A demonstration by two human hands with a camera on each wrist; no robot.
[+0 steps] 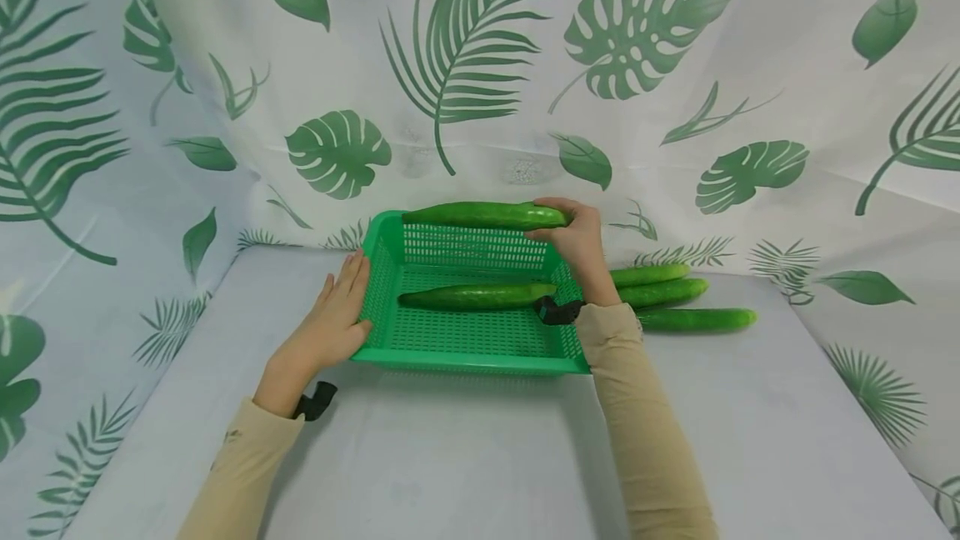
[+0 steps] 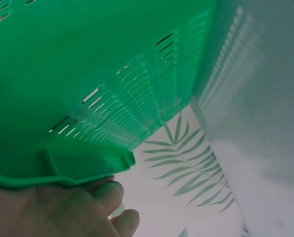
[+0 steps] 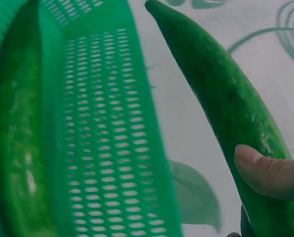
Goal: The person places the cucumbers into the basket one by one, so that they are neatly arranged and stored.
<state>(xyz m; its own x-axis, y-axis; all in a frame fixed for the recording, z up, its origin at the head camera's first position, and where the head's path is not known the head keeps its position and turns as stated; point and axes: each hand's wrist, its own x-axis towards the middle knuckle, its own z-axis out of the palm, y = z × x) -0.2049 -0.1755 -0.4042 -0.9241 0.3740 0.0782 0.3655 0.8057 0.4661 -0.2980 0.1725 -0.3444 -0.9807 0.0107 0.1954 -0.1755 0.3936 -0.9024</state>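
Observation:
My right hand (image 1: 577, 240) grips one end of a long green cucumber (image 1: 480, 215), which lies level over the far rim of a green plastic basket (image 1: 472, 363). The thumb (image 3: 265, 170) presses along its side in the right wrist view. Inside the basket, another cucumber (image 1: 476, 297) rests lengthwise on the slotted floor. My left hand (image 1: 333, 315) lies flat with straight fingers against the basket's left rim. In the left wrist view, its fingertips show just under the rim (image 2: 78, 180), beside the slotted outer wall.
Right of the basket lie three more cucumbers (image 1: 697, 320), partly hidden by my right forearm. A white table (image 1: 465, 457) carries everything. Behind it hangs a white sheet (image 1: 525, 140) with green leaf prints, and more of it covers both sides.

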